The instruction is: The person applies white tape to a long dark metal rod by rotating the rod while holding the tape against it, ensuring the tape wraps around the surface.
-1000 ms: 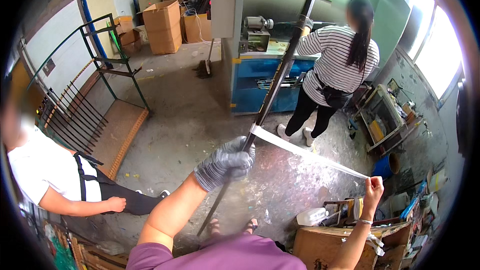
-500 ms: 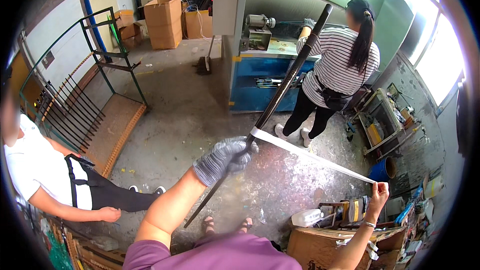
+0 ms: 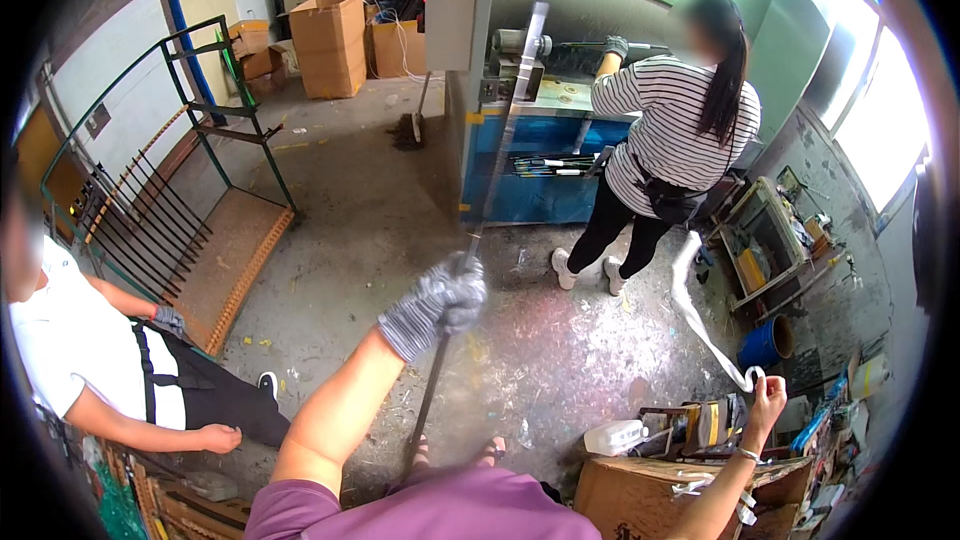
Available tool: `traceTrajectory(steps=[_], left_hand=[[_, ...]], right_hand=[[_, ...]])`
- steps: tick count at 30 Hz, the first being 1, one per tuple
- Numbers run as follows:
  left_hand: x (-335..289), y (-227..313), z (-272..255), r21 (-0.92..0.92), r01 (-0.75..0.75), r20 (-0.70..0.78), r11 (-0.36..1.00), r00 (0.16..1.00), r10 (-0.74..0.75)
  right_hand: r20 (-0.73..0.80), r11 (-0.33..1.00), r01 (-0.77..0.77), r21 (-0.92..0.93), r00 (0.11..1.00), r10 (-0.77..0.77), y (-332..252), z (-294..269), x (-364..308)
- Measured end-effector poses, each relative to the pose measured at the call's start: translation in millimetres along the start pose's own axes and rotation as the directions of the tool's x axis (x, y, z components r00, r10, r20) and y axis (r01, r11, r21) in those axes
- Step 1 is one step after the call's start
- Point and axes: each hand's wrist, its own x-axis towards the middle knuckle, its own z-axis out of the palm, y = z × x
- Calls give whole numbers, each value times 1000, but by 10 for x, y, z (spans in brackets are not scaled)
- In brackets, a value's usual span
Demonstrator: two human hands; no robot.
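My left hand (image 3: 435, 305), in a grey knit glove, is closed around a long dark tapered rod (image 3: 508, 125). The rod's thicker end points up and away, smeared by motion, while its thin end slants down toward my feet. Out to the right, the bare fingers of my right hand (image 3: 767, 402) pinch one end of a white strip (image 3: 682, 292). That strip curls through the air above the floor, its far end loose and apart from the rod.
A person in a striped top (image 3: 675, 115) works at a blue bench (image 3: 525, 198) ahead. Another person in white (image 3: 110, 360) stands at left beside a wheeled rack (image 3: 225, 275) holding several rods. Cardboard boxes (image 3: 640, 495), a white jug (image 3: 614, 437) and a blue bucket (image 3: 766, 342) are at right.
The white strip, earlier stretched taut from the rod to my right hand, has come off the rod and hangs loose. My left hand and the rod have swung left; the right hand shifted slightly down and right.
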Motion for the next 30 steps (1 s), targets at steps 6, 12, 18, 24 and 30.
traceTrajectory(steps=[6,12,18,24,30], left_hand=[[288,-9,-886,744,191,-418,641,881,222],[366,-117,-1774,571,525,-463,-631,841,281],[-105,-19,-2062,313,465,-590,-828,779,213],[-591,-40,-2509,220,564,-690,-796,667,281],[-870,119,-2692,140,583,-772,-800,571,281]], right_hand=[[307,988,-81,-135,944,120,468,-162,-385],[402,794,24,-608,871,282,1259,-396,-936],[545,677,199,-709,763,347,1011,-644,-928],[261,432,52,-900,860,440,1191,-1417,-1192],[-15,217,-121,-969,899,437,175,-1659,-1240]])
